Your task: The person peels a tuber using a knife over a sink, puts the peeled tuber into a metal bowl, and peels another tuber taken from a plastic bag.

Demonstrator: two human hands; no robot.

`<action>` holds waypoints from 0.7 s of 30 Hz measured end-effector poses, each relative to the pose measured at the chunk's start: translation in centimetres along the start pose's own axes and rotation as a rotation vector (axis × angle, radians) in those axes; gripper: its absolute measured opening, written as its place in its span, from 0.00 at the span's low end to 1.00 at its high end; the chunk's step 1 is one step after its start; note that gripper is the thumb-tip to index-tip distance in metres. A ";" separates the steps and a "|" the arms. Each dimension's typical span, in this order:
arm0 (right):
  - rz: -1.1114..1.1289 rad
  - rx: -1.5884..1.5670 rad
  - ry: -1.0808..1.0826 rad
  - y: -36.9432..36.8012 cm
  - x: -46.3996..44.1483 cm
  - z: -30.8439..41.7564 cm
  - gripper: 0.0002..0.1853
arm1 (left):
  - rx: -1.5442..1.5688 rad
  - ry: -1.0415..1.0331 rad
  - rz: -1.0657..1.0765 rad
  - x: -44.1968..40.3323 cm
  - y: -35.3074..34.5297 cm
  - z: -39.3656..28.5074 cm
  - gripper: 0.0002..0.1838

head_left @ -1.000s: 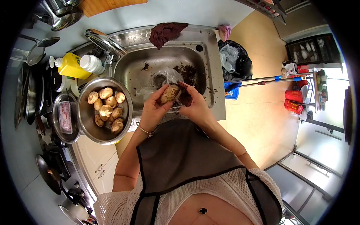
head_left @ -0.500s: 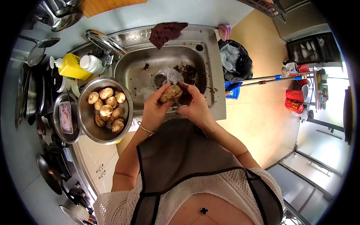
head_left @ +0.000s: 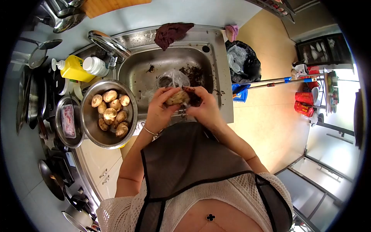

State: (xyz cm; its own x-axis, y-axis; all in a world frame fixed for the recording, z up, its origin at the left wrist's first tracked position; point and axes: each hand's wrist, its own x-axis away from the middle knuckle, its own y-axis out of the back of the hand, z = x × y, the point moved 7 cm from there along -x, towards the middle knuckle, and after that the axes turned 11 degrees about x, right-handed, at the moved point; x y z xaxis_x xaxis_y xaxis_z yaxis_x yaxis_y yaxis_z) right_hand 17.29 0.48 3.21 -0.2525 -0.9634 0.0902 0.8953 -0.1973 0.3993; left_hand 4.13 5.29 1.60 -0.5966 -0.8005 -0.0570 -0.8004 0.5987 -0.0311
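Over the near side of the steel sink (head_left: 133,69), my left hand (head_left: 159,110) is closed round a brownish potato (head_left: 177,98). My right hand (head_left: 206,108) is at the potato's right side, fingers curled; dark dirt shows at its fingertips, and whatever it pinches is too small to make out. Beyond the hands, a clear plastic bag (head_left: 178,77) lies in the sink by the drain. Dark peelings and dirt (head_left: 193,74) are scattered at the right of the basin. Left of the sink, a steel bowl (head_left: 89,125) holds several potatoes (head_left: 110,113).
A faucet (head_left: 110,43), yellow bottle (head_left: 72,68) and white bottle (head_left: 95,66) stand at the back left. Beside the bowl is a smaller dish with a wrapped pack (head_left: 68,120). A dark red cloth (head_left: 172,34) hangs at the sink's back edge. A black-lined bin (head_left: 249,65) stands right.
The potato has turned between my hands, and my left fingers now cover more of its top. My right hand has shifted slightly right and its fingers have curled more.
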 end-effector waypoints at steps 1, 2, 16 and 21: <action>0.001 0.000 0.001 0.8 -0.3 0.0 0.22 | 0.152 0.041 0.005 0.1 0.2 0.2 0.27; 0.135 -0.186 -0.175 0.6 -0.6 -1.2 0.22 | 0.304 0.081 0.012 0.2 0.2 0.4 0.27; 0.187 -0.143 -0.224 -0.1 0.3 0.1 0.24 | 1.042 0.461 0.119 1.3 -1.1 4.7 0.24; 0.113 -0.340 -0.254 -0.6 0.6 -0.4 0.22 | 0.980 0.476 0.093 0.3 -1.2 3.4 0.25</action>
State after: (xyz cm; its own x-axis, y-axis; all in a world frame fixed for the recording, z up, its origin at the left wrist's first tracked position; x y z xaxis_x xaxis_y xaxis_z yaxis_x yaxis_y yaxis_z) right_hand 16.76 -0.02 2.69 -0.1905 -0.9156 0.3542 0.9816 -0.1832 0.0544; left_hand 5.14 4.41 -1.79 -0.7826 -0.5534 0.2851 -0.4823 0.2495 -0.8397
